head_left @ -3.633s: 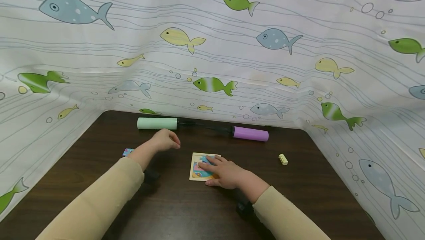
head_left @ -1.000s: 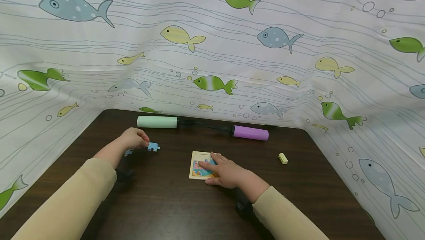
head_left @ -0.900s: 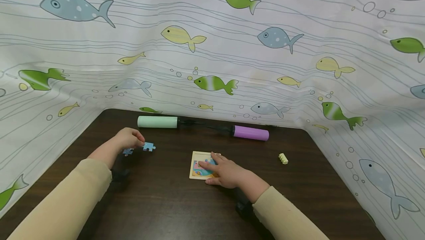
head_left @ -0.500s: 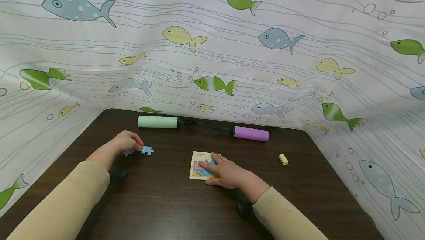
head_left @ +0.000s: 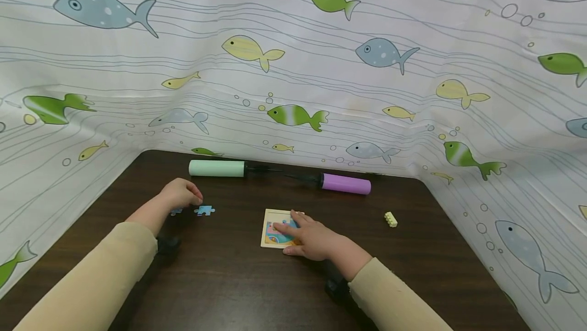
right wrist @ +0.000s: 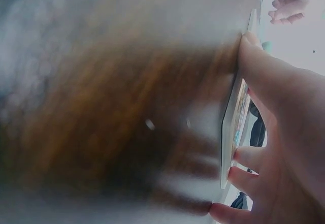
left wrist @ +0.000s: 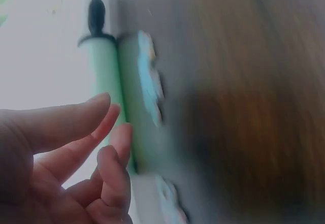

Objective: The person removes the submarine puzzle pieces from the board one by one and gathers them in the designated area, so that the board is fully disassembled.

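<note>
Head view: the left hand point(head_left: 181, 193), thumb and fingertips narrowly apart and holding nothing, hovers by a blue puzzle piece point(head_left: 204, 211) toward the table's point(head_left: 238, 280) far left corner. A low sweep could drag it against the second piece point(head_left: 176, 212), partly hidden by the hand. The right hand point(head_left: 312, 237), fingers spread, rests on the puzzle tray point(head_left: 264, 234) mid-table, covering part of its picture; lopsided pressure could slide it. The green cylinder point(head_left: 216, 168) and purple cylinder point(head_left: 346, 184) line the far edge, limiting reach; a yellow block point(head_left: 391, 219) lies toward the right edge.
</note>
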A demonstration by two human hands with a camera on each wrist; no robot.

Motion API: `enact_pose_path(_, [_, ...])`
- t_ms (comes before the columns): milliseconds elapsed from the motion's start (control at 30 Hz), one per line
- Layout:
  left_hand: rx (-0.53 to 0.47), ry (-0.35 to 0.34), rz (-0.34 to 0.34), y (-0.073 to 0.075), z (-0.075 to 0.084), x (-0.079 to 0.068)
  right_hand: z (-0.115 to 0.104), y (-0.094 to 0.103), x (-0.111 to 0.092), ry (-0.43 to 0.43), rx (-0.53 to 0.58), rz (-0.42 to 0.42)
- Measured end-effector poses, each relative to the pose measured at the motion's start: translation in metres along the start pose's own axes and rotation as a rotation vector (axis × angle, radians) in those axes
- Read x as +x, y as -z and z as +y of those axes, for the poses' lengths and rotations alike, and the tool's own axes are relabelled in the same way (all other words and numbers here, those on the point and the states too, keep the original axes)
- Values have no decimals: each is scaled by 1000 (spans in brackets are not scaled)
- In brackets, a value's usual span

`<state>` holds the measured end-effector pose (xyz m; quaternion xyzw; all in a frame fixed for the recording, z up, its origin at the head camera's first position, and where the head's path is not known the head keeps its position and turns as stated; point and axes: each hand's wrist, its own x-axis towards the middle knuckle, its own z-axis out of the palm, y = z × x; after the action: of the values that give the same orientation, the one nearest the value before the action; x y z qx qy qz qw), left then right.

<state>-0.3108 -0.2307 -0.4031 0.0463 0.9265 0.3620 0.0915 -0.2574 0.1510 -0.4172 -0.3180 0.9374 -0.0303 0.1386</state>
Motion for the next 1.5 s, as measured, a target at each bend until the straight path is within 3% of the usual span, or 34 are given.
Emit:
enact_pose_path(233, [24,-72,-5,-27,43,15,1,2,1,2,2,4])
enact_pose_path(533, [21,-103,-41,-90,110,31,2,0,4,18,-2,0])
enact_pose_path(700, [14,-102,-97,-123,135,34,3,1,5,39,-8,-4])
enact_pose_path(933, [-15,-87,-141,-147,149,31,4,0,5,61,-7,-1])
enact_pose_path(1167, [36,-91,-126,-154,152,29,5,0,4,73,-5,1])
enact_pose_path(1500, [-3,-57,-130,-159,153,34,5,0,-2,60,25,2])
